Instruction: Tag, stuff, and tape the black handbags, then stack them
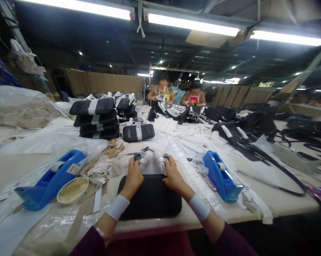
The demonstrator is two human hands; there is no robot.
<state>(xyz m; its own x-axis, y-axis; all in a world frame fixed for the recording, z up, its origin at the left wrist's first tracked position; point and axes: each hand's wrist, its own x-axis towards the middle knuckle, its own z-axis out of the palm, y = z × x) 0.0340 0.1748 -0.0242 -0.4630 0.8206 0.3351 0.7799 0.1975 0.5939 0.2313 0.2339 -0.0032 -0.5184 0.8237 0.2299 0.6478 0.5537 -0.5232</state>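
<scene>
Strip lights [193, 25] hang over a cluttered worktable [296, 205] in the head view. Left hand [134, 176] and right hand [174, 177] each grasp a plastic-wrapped fitting [142, 161]; just nearer than the grip lies the black bag [155, 199], by the worktable's front edge. Hard pulling could tear the plastic or drag the bag off.

Looks like a blk bag [155, 202], flat on the table [285, 202], just in from the table's front edge & roughly parallel w/ it. Wide body, rounded corners, plain smooth-looking side up. Handle pcs [143, 161] sit farther in on the table, past the bag's far side: two of 'em, a bit apart, in whitish see-thru wrap. Can't tell if they're upright; upper corners partly hidden.
</scene>
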